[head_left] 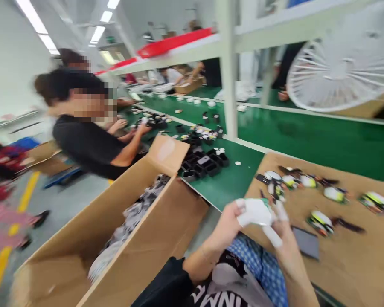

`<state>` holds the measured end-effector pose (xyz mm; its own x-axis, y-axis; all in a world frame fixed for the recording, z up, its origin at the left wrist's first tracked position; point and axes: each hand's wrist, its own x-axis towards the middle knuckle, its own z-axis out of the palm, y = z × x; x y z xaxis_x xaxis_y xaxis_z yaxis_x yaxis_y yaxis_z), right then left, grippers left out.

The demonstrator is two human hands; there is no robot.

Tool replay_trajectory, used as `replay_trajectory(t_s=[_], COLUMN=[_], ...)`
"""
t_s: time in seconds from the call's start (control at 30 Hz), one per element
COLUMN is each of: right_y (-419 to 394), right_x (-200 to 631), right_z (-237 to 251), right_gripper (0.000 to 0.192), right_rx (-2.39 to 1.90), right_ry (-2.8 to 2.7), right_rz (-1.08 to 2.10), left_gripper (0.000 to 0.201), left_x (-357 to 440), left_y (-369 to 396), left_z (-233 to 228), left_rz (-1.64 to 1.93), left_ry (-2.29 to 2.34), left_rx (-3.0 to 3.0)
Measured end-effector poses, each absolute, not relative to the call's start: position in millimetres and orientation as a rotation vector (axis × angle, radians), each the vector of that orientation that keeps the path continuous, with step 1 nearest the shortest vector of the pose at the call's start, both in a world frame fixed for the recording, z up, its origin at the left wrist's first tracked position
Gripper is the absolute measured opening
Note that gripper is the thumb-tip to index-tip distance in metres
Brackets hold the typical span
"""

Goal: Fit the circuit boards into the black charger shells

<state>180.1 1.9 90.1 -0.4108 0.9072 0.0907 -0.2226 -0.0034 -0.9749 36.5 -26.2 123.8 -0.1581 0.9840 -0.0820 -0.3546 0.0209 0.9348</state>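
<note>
Holding a white piece [256,212] out in front of you, you have both hands raised just above your lap, at the near left edge of the cardboard sheet. Your left hand [227,224] comes up from a black sleeve [168,283], the forearm slanting up and to the right, with thumb and fingers closed on the piece's left end. Your right hand [284,230] rises from the bottom edge, forearm leaning left, its fingers at the piece's right end (white covers show on some fingers of both hands). How firmly those right fingers grip, you cannot tell through the blur.

Farthest left, a small cardboard box [46,160] sits behind a person in a black shirt [86,140]; its contents are unclear. Next, beside your left arm, stands a long, open cardboard box [160,230], one flap up at its far end, with bunched grey material [134,221] inside. Beyond that flap, small black boxes [213,168] crowd together on the green table [230,187], several showing open tops. To your right, the cardboard sheet [342,264] bears scattered white-and-yellow gadgets [320,221], and a dark flat plate [305,243] lies just beside your right hand.
</note>
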Motion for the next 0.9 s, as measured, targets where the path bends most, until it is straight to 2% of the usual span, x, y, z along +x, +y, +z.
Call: replay_trajectory(t_s=[0.13, 0.43, 0.67, 0.8, 0.9], right_y=[-5.6, -9.4, -7.4, -8.1, -6.0], right_x=[178.8, 184.2, 174.0, 168.2, 162.1], right_z=[81.3, 83.3, 82.8, 80.6, 80.7], right_gripper=[0.05, 0.063, 0.061, 0.057, 0.056], right_rx=[-0.779, -0.771, -0.826, -0.725, -0.687], right_ry=[-1.121, -0.902, -0.701, -0.534, -0.383], right_rz=[1.739, 1.674, 1.744, 1.841, 1.79], left_gripper=[0.049, 0.034, 0.028, 0.028, 0.04], left_x=[32.9, 45.3, 36.3, 30.0, 27.3], left_y=[-9.6, -6.8, -13.5, -10.0, -9.8], left_z=[124.7, 124.7, 117.2, 108.3, 106.3], left_rz=[1.368, 1.205, 1.07, 1.144, 1.147], left_ry=[1.151, 1.293, 1.724, 1.657, 1.548], left_rx=[0.954, 1.119, 1.74, 2.312, 2.428])
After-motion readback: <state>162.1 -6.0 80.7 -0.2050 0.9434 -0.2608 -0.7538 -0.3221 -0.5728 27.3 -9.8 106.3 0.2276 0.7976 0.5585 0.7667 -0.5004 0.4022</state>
